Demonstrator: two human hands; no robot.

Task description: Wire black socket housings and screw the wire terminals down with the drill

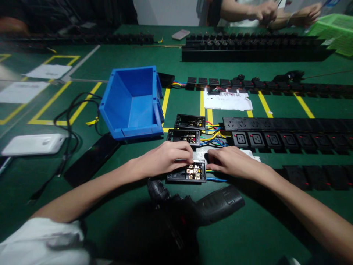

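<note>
My left hand point(172, 156) rests over a small open black terminal box point(179, 177) with brass screw terminals. Its fingers are curled together at the box's upper edge, and their tips hide whatever is between them. Just right of the box is my right hand point(230, 161), its thumb and fingers pinched around the wires that leave the box. A blue wire point(216, 179) runs out below that hand. Two similar boxes, a middle one point(183, 137) and a farther one point(190, 120), lie beyond, wired to black socket strips. Nearer to me lies a black power screwdriver point(220, 204).
An open blue bin point(140, 110) stands left of the boxes. Black socket strips point(275, 140) extend rightward. At left are a white power bank-like device point(34, 144), a dark phone-like slab point(92, 160) and a black cable point(68, 129). A co-worker's hands point(266, 11) show beyond, near a green basket point(335, 33).
</note>
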